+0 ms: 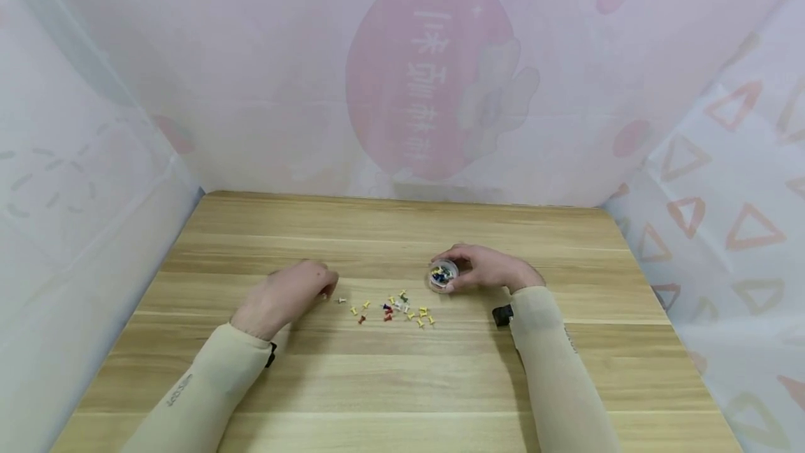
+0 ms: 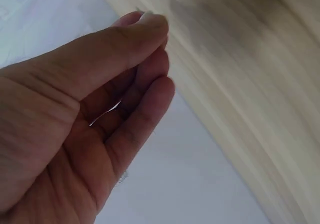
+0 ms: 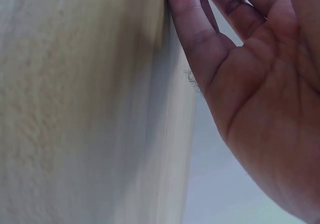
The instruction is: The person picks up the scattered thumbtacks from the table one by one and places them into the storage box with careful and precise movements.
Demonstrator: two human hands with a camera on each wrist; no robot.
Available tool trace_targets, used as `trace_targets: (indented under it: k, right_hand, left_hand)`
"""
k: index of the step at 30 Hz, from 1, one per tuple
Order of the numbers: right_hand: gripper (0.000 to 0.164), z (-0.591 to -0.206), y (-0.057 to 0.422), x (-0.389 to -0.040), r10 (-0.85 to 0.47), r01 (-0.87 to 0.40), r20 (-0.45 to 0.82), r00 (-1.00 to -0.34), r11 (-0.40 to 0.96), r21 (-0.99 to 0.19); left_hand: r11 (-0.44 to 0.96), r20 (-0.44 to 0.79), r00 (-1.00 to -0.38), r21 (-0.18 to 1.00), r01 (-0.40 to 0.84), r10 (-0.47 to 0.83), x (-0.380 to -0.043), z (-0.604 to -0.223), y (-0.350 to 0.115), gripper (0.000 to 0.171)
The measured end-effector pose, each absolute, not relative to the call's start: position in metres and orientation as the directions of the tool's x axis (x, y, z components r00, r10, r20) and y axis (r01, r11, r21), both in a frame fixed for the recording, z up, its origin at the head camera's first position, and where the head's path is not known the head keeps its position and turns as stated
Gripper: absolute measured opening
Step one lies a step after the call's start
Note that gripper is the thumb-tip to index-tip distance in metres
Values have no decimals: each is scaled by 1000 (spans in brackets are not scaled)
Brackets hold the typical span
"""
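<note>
Thumb and fingertips of my left hand [image 1: 291,293] come together at the left end of a loose scatter of push pins. Between them a small white push pin [image 2: 146,16] shows in the left wrist view, mostly covered by the thumb. My right hand [image 1: 487,268] grips a small clear round container [image 1: 434,284] from its right side. Inside it lie several push pins [image 1: 442,274] of mixed colours. The right wrist view shows the palm and curled fingers [image 3: 192,22], but the container is out of sight there. A whitish push pin [image 1: 342,300] lies just right of the left hand.
Several yellow push pins [image 1: 421,324] lie on the wooden table [image 1: 377,383] between the hands, with red push pins [image 1: 388,317], a blue push pin [image 1: 386,307], white ones and a green one among them. Printed cloth walls [image 1: 283,124] enclose the table's back and sides.
</note>
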State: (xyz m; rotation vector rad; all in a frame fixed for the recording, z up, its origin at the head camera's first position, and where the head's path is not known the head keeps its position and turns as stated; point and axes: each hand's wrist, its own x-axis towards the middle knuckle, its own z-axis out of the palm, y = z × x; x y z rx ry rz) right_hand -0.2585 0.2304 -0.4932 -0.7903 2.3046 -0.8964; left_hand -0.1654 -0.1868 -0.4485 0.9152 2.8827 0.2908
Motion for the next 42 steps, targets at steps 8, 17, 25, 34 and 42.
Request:
trace_targets:
  k: [8,17,25,34,42]
  right_hand:
    - [63,-490,225,-256,-686,-324,-256,-681,596,-735]
    - [63,-495,218,-256,-713,-358,-236,-660,575,-736]
    - [63,-495,218,-256,-721,-372,-232,-653,573,-730]
    - [63,-497,218,-257,-739,-379,-214,-639,545,-748]
    - [61,-495,218,-255,-704,-333,-252,-664,580,-743]
  left_hand:
    - [789,30,-803,169,590,595,-175,-443,-154,12]
    - [758,55,-781,206,619,623,-184,-444,-115,11]
    - [731,64,-776,296,616,628,-188,-441,-85,8]
    - [719,115,-783,334,610,611,-192,-447,-60,12]
    - [743,94,-820,374,554,564,-197,-455,-33,14]
